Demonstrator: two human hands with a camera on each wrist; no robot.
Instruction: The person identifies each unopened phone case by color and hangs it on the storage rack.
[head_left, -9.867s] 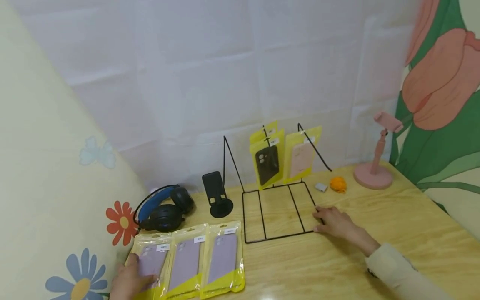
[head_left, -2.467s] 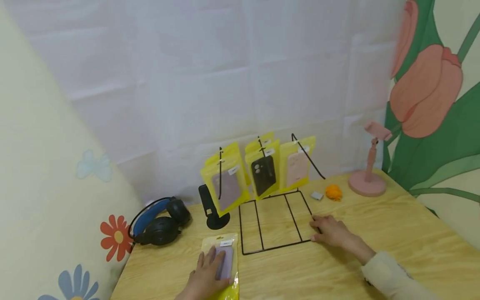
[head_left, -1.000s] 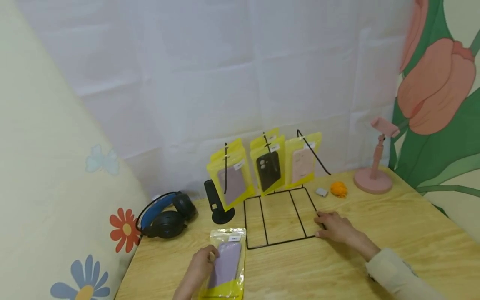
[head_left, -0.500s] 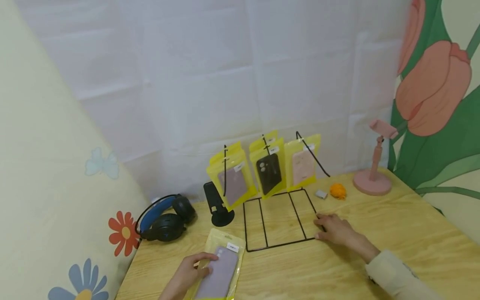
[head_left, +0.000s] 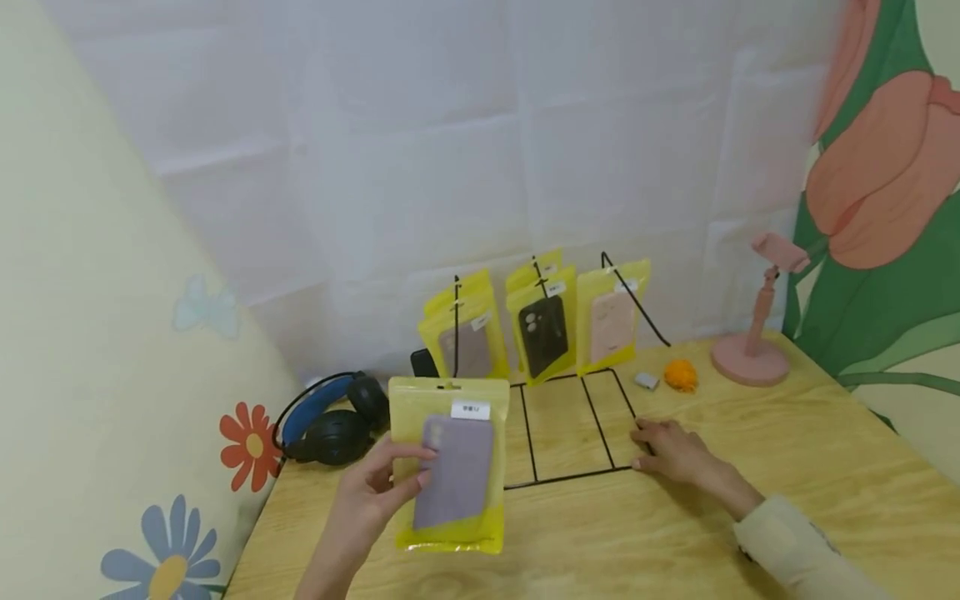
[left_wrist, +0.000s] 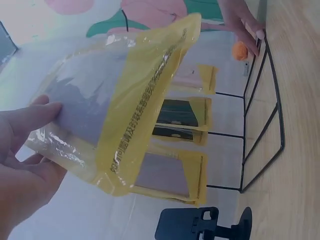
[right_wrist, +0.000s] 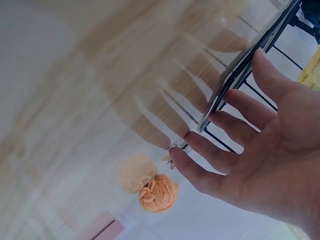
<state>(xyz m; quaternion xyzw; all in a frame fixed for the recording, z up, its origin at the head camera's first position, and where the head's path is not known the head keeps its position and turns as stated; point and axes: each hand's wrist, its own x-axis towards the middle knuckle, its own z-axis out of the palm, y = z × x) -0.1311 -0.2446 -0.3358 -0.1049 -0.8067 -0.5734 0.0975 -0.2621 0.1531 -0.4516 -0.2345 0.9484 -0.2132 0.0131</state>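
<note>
My left hand pinches a phone case in a yellow-edged clear pouch between thumb and fingers. The purple case shows through, and the pouch is upright above the table, its hang hole at the top. Behind it stands a black wire display rack, partly hidden. From its hooks hang several pouches: purple cases at left, black cases in the middle, a pink case at right. My right hand touches the rack's right base wire, its fingers spread and nearly straight in the right wrist view.
Left on the wooden table lie black headphones. A black phone stand is mostly hidden behind the held pouch in the head view. Right of the rack are a small grey object, orange yarn and a pink phone stand.
Purple-case pouches from the table now hang on the left hook. My left hand has lifted the last pouch off the table and turned it upright. The right hand stays at the rack.
</note>
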